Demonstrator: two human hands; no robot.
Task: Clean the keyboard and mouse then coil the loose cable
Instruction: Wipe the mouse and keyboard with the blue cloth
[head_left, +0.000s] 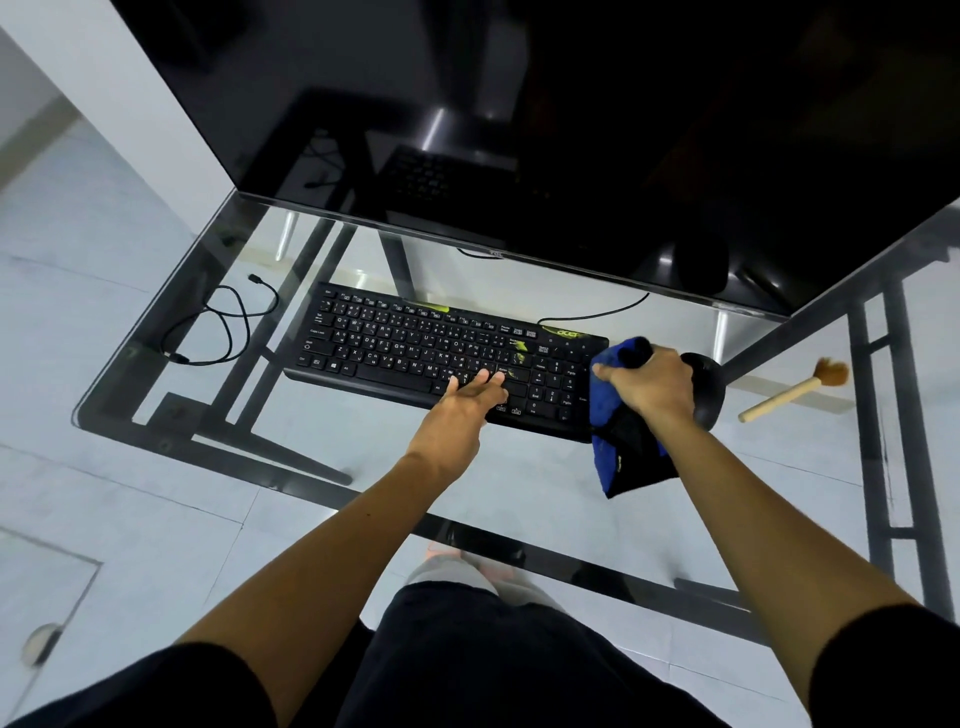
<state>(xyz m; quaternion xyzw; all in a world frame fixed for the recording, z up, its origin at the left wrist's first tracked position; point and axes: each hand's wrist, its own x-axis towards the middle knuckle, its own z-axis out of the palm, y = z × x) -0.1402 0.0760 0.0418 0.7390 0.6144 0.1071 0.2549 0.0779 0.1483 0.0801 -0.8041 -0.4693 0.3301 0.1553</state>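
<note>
The glass worktop (545, 493) carries a keyboard (415, 353) mid-frame, a loose cable (223, 327) at left, a mouse (707, 387) and wooden brush (789, 395) at right.

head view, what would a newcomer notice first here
The bright blue cloth bunched in the right hand stands out, at the right end of the black keyboard in the middle of the glass desk. The left hand lies flat on the keys, and a big dark monitor looms over the far side. A loose black cable sprawls at the left.
</note>
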